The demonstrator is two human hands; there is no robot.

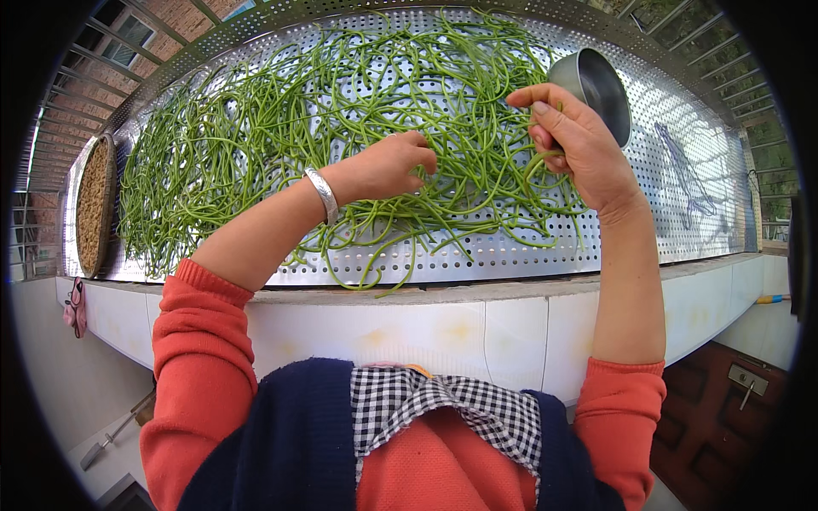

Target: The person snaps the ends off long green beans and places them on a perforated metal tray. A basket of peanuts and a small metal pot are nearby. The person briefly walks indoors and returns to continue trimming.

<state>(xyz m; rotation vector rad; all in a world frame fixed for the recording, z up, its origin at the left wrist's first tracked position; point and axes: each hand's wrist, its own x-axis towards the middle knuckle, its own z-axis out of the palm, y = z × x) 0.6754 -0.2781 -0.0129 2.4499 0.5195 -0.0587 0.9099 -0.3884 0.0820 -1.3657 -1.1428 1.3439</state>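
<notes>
Long, thin green garlic scapes (255, 128) lie in a tangled layer across a perforated metal sheet (511, 259). My left hand (393, 165), with a silver bracelet (321, 195) at the wrist, hovers over or touches the middle of the pile, its fingers apart; nothing shows in its grasp. Raised at the right edge of the layer, my right hand (565, 131) has curled fingers closed on some green stems, one of which hangs below the palm. Just behind that hand, a grey metal bowl (607, 96) rests tilted on the sheet.
A shallow round basket (96, 207) of brown, grainy material stands at the left end. A purplish wire clothes hanger (685, 175) lies at the right. Metal bars border the far side. Below the sheet's near edge is a white tiled ledge (396, 326), with a pink item (75, 308) hanging at its left.
</notes>
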